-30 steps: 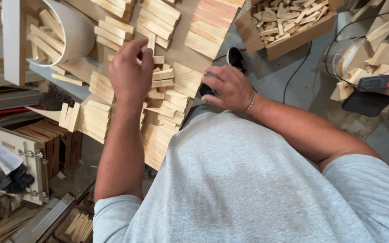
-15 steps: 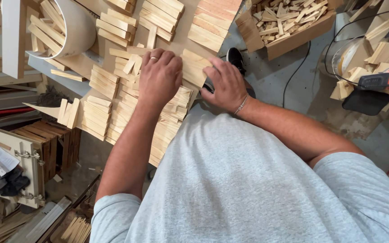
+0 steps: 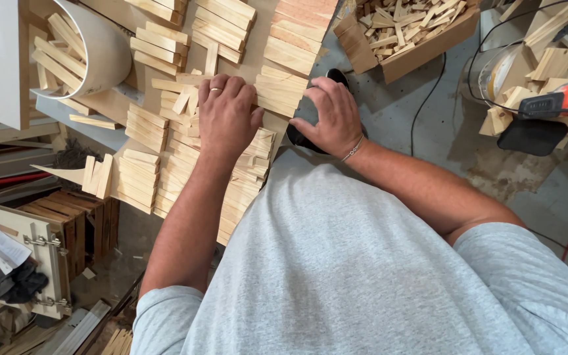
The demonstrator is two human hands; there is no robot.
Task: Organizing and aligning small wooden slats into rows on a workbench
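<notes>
Left hand point(image 3: 227, 117) is laid flat, grasping nothing, on stacked pale wooden wedges point(image 3: 185, 164) mid-bench point(image 3: 264, 26). Right hand point(image 3: 332, 117) is pressed open at the bench's right edge. White curved bucket point(image 3: 103, 49) and cardboard box of offcuts point(image 3: 405, 33) are seen nearby.

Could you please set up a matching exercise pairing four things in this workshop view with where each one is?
Things:
1. left hand
2. right hand
3. cardboard box of offcuts
4. red power tool

Places:
A. far right, on wood blocks
B. flat on the stacked wooden slats
C. top, right of centre
D. at the bench edge, on a dark object

Pairs: 1-B, 2-D, 3-C, 4-A
</notes>
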